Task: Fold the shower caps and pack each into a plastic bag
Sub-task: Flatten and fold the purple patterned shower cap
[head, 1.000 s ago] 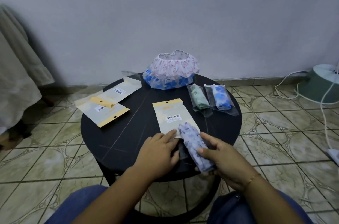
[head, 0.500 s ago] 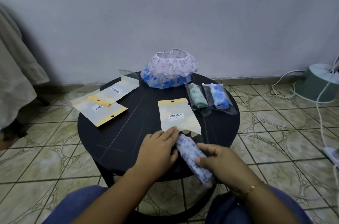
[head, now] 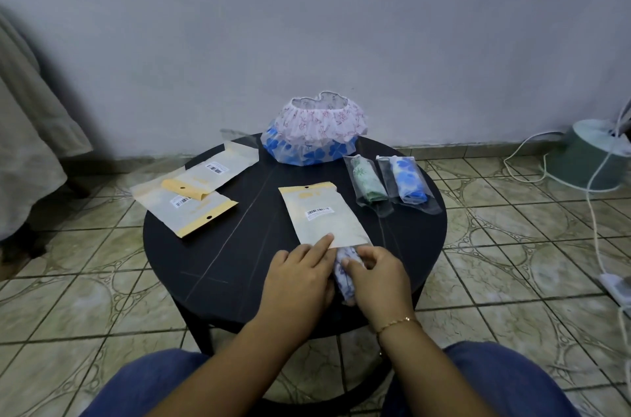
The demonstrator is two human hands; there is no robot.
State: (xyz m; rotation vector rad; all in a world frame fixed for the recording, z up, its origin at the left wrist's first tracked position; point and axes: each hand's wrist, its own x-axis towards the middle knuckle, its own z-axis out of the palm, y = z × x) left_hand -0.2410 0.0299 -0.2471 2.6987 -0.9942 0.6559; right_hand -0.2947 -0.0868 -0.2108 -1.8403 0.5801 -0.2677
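A person seated at a round black worktop point(head: 218, 266) feeds a folded lilac shower cap point(head: 344, 280) into the open near end of a plastic bag point(head: 322, 213) lying flat at the worktop's centre. The left hand point(head: 300, 275) has its index finger stretched out and pressing the bag's lower edge, apparently to pin it while the cap goes in (whether the thumb also grips the cap is hidden). The right hand point(head: 377, 275) has its fingers curled around the cap roll, whose tip sits at the bag mouth, just under its edge. Two packed caps, one green point(head: 367, 179) and one blue point(head: 408, 179), lie side by side at right. Two unfolded caps point(head: 314, 136) sit stacked at the far edge, and spare bags point(head: 191, 193) wait at left.
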